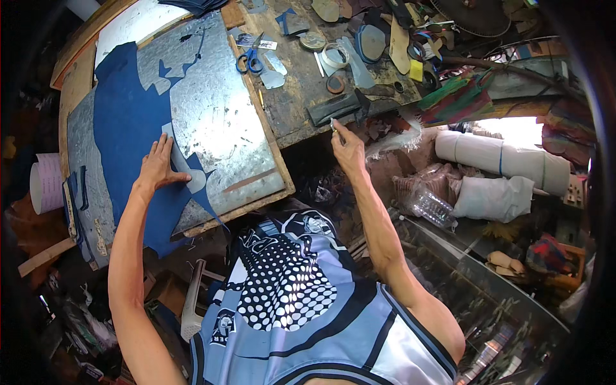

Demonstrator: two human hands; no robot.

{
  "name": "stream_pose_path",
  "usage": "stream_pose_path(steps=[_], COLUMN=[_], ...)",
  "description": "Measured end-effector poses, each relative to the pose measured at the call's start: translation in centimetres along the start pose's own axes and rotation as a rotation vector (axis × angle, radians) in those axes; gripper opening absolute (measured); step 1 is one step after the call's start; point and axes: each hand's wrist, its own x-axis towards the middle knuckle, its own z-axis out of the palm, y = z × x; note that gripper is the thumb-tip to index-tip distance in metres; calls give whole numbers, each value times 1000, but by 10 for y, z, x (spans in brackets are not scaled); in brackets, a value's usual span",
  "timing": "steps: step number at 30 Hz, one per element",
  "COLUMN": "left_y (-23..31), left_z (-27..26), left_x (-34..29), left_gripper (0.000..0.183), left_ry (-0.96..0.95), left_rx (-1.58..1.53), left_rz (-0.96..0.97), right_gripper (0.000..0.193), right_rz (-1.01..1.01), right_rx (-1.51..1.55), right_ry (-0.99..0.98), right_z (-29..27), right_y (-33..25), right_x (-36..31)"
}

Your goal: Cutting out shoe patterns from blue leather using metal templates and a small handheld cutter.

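Note:
My left hand (157, 168) lies flat with fingers stretched and thumb spread. It presses on a pale grey pattern piece (179, 156) with a rounded lower end. Under the piece is a large blue sheet (122, 128), leather-like, with cut edges on its right side. My right hand (350, 153) is closed in a pinch around a small knife (333, 122), whose short pale tip shows past the fingers. That tip is beside a dark, flat block (333, 110) at the bench's front edge; I cannot tell whether they touch.
The sheet rests on a metal-topped board (218, 109) with a wooden rim. Blue-handled scissors (251, 61), a tape roll (335, 55) and several cut shapes lie on the wooden bench (289, 115). White rolls (500, 156) and a plastic bottle (433, 206) are at right.

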Motion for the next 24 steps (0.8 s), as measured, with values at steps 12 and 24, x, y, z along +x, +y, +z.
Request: stream_pose_path(steps=[12,24], left_y=[5,3], left_z=[-6,-3], left_x=[-2,-2], left_gripper=[131,134], left_ry=[8,-1], left_rx=[-8,-8], left_rz=[7,-8], right_gripper=[33,38], right_rz=[-45,-11], right_rx=[86,-272], right_ry=[-57,75], right_z=[3,-21], right_y=[-23,7], right_x=[-11,19])
